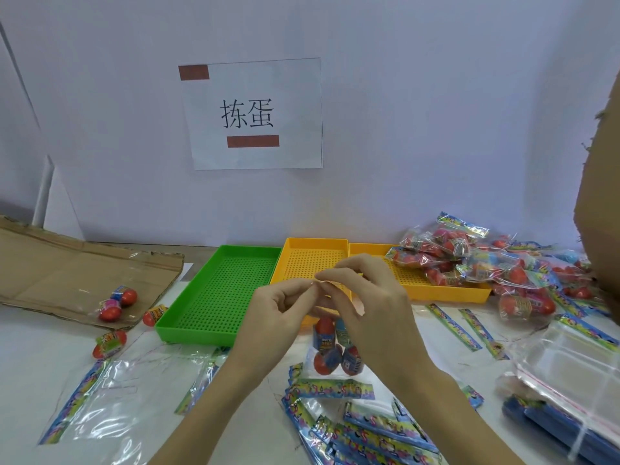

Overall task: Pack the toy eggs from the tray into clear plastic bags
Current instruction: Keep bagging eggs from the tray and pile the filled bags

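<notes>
Above and beyond the hands we see a white paper sign (255, 114) fixed to the pale wall (436, 112), printed with two large black characters and carrying two reddish-brown bars, one at its top left corner and one beneath the characters. Far to the left of the hands we find a flattened sheet of brown cardboard (67, 273) lying on the white table (30, 370), its near edge ragged. At the far right, well above hand level, we make out the torn edge of a tall cardboard panel (600, 196). To the lower right of the hands sits a dark blue object (550, 431), partly covered; we cannot tell what it is.
</notes>
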The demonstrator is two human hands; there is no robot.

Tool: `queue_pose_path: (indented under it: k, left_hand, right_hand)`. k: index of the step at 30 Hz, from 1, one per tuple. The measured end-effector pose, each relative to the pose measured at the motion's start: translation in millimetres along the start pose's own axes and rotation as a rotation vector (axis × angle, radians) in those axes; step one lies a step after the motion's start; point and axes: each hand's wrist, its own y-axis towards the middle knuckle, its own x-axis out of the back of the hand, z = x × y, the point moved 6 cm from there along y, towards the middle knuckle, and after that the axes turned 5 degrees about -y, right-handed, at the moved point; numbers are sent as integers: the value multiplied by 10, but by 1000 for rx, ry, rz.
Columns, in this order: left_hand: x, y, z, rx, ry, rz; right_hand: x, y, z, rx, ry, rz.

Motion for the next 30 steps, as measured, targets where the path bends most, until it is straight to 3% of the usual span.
queue_pose_path:
  k: [8, 14, 18, 26, 30]
  left_hand:
    - [5, -5, 7, -68, 245, 95]
    - [22, -22, -9, -128, 357, 80]
    - [21, -17, -36, -163, 394, 59]
    - [17, -30, -75, -240, 446, 19]
    - [7, -6, -14, -143, 386, -16]
  right_hand:
    - [37, 71, -39, 38, 101, 131]
    - [12, 71, -126, -90, 222, 191]
    - [7, 70, -118, -76, 231, 205]
    - [70, 86, -12, 63, 113, 138]
    - [62, 68, -47, -72, 67, 74]
